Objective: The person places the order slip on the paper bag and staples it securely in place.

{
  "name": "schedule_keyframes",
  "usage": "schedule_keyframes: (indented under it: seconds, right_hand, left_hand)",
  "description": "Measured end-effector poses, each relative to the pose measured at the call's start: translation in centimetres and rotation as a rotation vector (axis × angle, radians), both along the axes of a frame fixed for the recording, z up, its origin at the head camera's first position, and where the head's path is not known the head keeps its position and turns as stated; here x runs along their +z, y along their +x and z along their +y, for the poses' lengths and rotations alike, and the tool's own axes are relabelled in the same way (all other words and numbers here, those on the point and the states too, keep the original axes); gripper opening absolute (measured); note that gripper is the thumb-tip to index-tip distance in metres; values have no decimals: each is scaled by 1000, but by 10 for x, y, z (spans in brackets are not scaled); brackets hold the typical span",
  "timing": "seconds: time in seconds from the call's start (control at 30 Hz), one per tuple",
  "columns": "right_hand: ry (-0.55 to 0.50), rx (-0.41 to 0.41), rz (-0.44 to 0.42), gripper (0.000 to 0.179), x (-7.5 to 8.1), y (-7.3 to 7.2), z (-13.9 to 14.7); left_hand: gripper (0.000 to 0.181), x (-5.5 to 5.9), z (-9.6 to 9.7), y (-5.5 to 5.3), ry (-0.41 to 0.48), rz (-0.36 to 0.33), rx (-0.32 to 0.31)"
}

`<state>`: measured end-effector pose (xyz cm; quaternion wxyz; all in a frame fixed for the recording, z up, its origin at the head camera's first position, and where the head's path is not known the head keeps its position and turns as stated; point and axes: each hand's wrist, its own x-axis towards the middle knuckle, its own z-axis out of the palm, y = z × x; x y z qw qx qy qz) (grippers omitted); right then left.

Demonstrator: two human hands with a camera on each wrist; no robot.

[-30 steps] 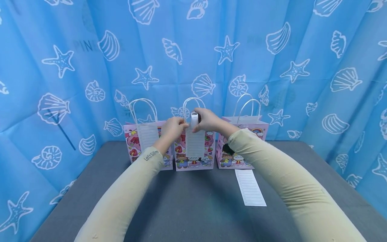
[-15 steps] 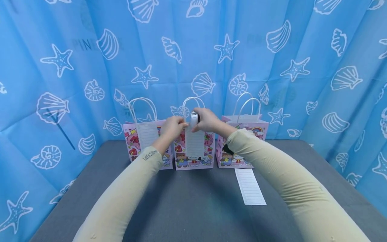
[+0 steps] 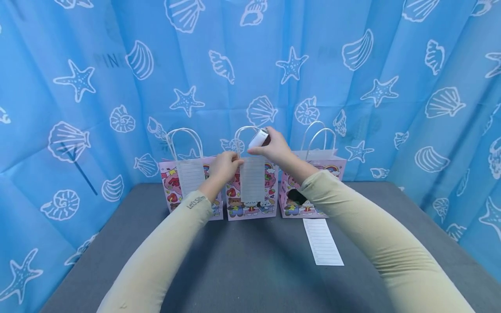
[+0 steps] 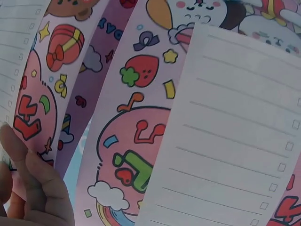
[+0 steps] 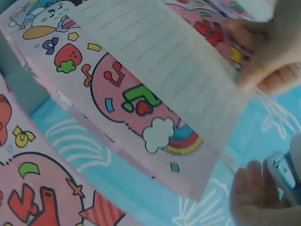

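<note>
In the head view my left hand pinches the top left of a lined paper slip at the upper edge of the middle pink gift bag. The slip hangs down the bag's front. My right hand grips a white stapler, tilted beside the bag's white handle. From the right wrist, the stapler appears apart from the slip, while the left hand still pinches the slip's corner. The left wrist view shows the left hand's curled fingers by the bag's top.
To the left stands another pink bag with a lined slip on its front. A third bag stands right, partly hidden by my arm. Before it, a loose lined slip lies on the grey table. A blue curtain hangs behind.
My right hand has lifted the stapler up and slightly right, off the slip's top edge, and tilted it. My left hand stays in place on the slip.
</note>
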<state>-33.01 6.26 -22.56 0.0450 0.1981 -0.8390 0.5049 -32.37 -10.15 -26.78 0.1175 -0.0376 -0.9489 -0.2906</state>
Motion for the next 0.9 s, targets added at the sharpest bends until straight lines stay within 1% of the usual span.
schedule_keyframes:
  seconds: [0.1,0.17,0.3,0.43,0.5,0.67,0.73,0.9]
  right_hand:
    - [-95,-42,-44,58,3,6,11]
    - [-131,-54,-68,61,4,10,17]
    - [-215,-50,-112,67,3,16,27]
    - [-285,-41,-138,72,2,18,35]
    - [-297,-47,-143,73,2,19,38]
    - [-298,-64,-159,67,0,22,47]
    - [-281,-74,-159,66,0,24,50]
    - [-238,-103,-165,68,0,28,59]
  left_hand:
    - [26,-1,-1,1,28,16,-11]
    - [33,-2,-2,2,45,20,-14]
    - [47,-4,-5,5,76,21,-12]
    - [48,-4,-8,9,80,43,-2]
    - [48,-3,-9,11,83,55,-1]
    - [47,-3,-12,17,109,67,-16]
    - [48,-3,-13,19,127,69,-23]
    - [48,-2,-18,24,144,80,-24]
